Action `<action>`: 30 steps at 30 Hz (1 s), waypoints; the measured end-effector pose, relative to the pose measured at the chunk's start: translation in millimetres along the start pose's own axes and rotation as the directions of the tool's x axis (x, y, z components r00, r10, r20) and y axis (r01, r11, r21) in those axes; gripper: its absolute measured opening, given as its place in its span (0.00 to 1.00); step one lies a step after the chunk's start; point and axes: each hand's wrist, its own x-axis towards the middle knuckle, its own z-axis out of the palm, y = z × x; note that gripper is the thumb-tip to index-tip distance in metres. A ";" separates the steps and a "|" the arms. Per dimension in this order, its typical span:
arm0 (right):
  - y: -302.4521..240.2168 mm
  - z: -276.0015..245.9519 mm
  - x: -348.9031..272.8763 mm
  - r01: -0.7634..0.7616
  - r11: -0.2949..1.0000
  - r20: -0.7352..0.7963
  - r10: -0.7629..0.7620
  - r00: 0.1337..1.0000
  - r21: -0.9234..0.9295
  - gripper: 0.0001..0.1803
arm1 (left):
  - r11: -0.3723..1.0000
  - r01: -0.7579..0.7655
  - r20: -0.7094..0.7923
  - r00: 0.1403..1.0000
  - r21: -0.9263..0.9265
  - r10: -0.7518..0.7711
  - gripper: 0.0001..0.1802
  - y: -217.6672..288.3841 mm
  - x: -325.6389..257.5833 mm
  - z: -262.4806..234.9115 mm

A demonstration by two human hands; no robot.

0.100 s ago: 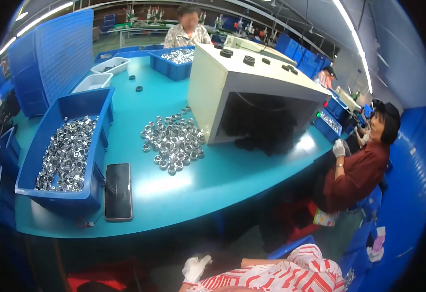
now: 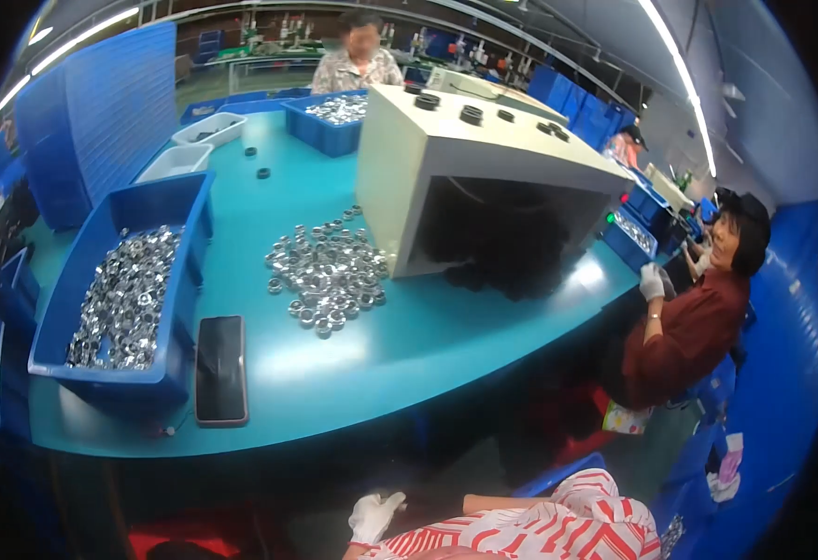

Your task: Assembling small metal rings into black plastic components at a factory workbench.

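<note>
My left hand [image 2: 374, 516], in a white glove, is low in the picture in front of my red-and-white striped clothing [image 2: 530, 532]. Its fingers look curled; anything inside them is hidden. My right forearm [image 2: 500, 503] reaches leftward out of the striped sleeve, but the hand at its end is lost in dark shadow. Both hands are below the table edge, apart from everything on the tabletop. Closest on the table is a dark-screened phone [image 2: 220, 371], beside a blue bin [image 2: 202, 215] of shiny metal rings [image 2: 129, 299]. More rings [image 2: 325, 275] lie in a loose pile.
A cream box-shaped housing [image 2: 395, 177] stands on the turquoise table [image 2: 334, 392], black parts [image 2: 512, 252] heaped at its dark front. Black rings [image 2: 471, 115] sit on top. Behind are white trays [image 2: 208, 129] and another blue bin [image 2: 325, 135]. A person [image 2: 684, 322] is at right, another [image 2: 358, 65] opposite.
The view has shifted slightly, so the table items appear a little further left. My left hand stays almost in place, and nothing on the table has been moved.
</note>
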 end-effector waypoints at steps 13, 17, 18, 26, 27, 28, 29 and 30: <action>-76.9 -22.4 -11.2 -0.018 0.964 -0.186 -0.034 0.982 -0.267 0.21 | 0.997 -0.060 -0.074 0.996 -0.042 0.057 0.11 28.0 -9.2 11.1; -66.5 -22.5 -4.6 -0.095 0.956 -0.093 0.072 0.993 -0.278 0.20 | 0.990 0.054 -0.078 0.996 0.134 -0.044 0.10 17.9 -2.9 13.4; -65.9 -20.5 -5.9 -0.115 0.961 -0.097 0.093 0.991 -0.252 0.20 | 0.996 -0.008 -0.031 0.999 0.089 0.011 0.10 14.5 -4.3 15.0; -58.3 -9.1 -5.0 -0.119 0.946 -0.172 0.069 0.983 -0.301 0.19 | 0.913 -0.029 0.000 1.000 -0.406 0.032 0.06 -21.5 13.5 6.6; -63.0 -11.5 -6.3 -0.179 0.964 -0.195 0.140 0.971 -0.197 0.19 | 0.914 0.006 -0.007 1.000 -0.405 -0.010 0.08 -16.2 14.7 6.0; -67.6 -14.3 -9.9 -0.129 0.977 -0.246 0.085 0.965 -0.172 0.18 | 0.903 0.007 0.004 1.000 -0.430 -0.006 0.08 -11.9 13.9 8.7; -67.3 -15.1 -8.1 -0.120 0.978 -0.234 0.078 0.969 -0.172 0.18 | 0.891 0.007 0.015 1.000 -0.454 0.000 0.11 -6.4 12.7 11.4; -64.9 -13.8 -7.7 -0.161 0.973 -0.268 0.113 0.957 -0.165 0.18 | 0.883 0.002 0.057 0.998 -0.469 0.028 0.11 -10.0 13.7 9.7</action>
